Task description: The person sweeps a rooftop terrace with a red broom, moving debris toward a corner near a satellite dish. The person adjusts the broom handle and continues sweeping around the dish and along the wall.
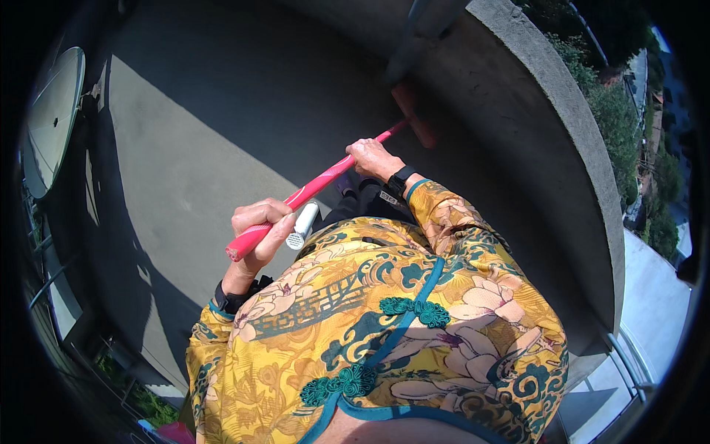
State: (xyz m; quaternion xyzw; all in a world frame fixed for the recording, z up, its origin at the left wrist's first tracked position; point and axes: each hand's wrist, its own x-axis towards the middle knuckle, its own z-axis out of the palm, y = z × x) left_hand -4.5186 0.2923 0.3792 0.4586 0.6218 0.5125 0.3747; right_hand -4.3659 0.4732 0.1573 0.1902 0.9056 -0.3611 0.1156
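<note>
Both my hands grip a long pink pole [319, 186] with white wavy stripes. My left hand [260, 225] wraps around it near its capped upper end, and my right hand [374, 159] holds it further down. At its far end is a wide red head [413, 115], a broom's or a mop's; blur and shade hide which. That head is low, close to the foot of a concrete parapet [554, 83]. A white cylinder [303, 225] with a perforated end shows beside my left hand, by my waist; I cannot tell what holds it.
Grey concrete floor [183, 161] spreads before me, part sunlit, part in shadow. At the far left stands a satellite dish [52, 125]. A blurred dark pipe or post [404, 50] rises near the parapet. Metal rails [629, 363] are at the lower right. Trees lie beyond the wall.
</note>
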